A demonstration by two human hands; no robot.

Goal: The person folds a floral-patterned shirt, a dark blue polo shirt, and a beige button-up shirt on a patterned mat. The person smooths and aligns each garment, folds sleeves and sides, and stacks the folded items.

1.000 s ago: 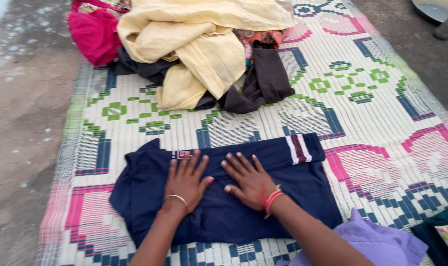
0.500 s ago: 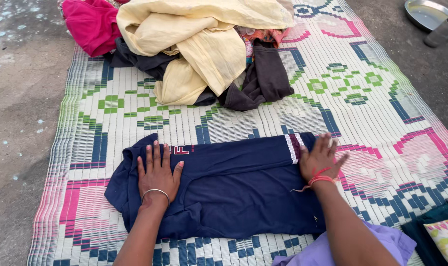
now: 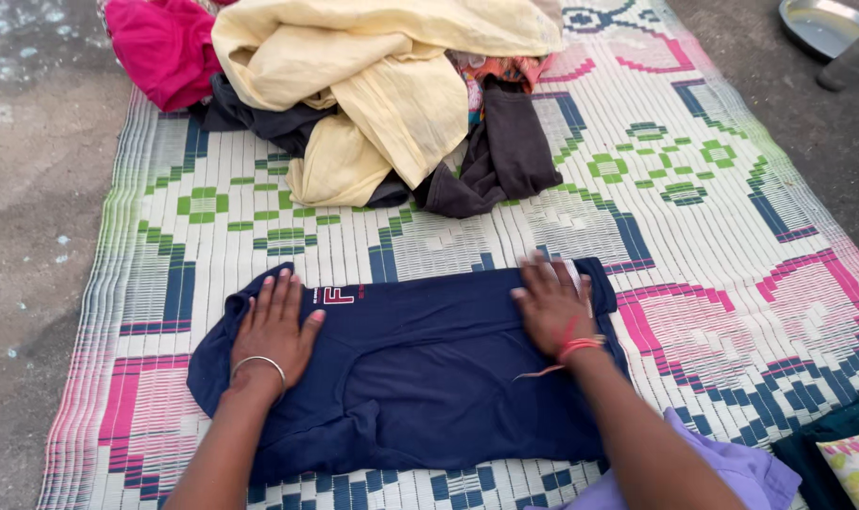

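Both hands lie flat on a folded navy blue cotton garment spread across the near part of a woven plastic floor mat with green, pink and blue patterns. The left hand, a silver bangle at its wrist, presses palm-down on the garment's left end, fingers spread and pointing away from the person; its grip is open, with nothing held. The right hand, red thread tied round its wrist, rests flat on the garment's right end near the striped edge, its grip likewise open and closing on nothing.

Further up the mat, well apart from the hands, sits a heap of laundry: a big pale yellow cloth on top, a dark brown garment beneath it on the right, and a bright pink cloth at the left. A lilac cloth lies by the right forearm. A round steel plate sits on the bare ground at the top right corner
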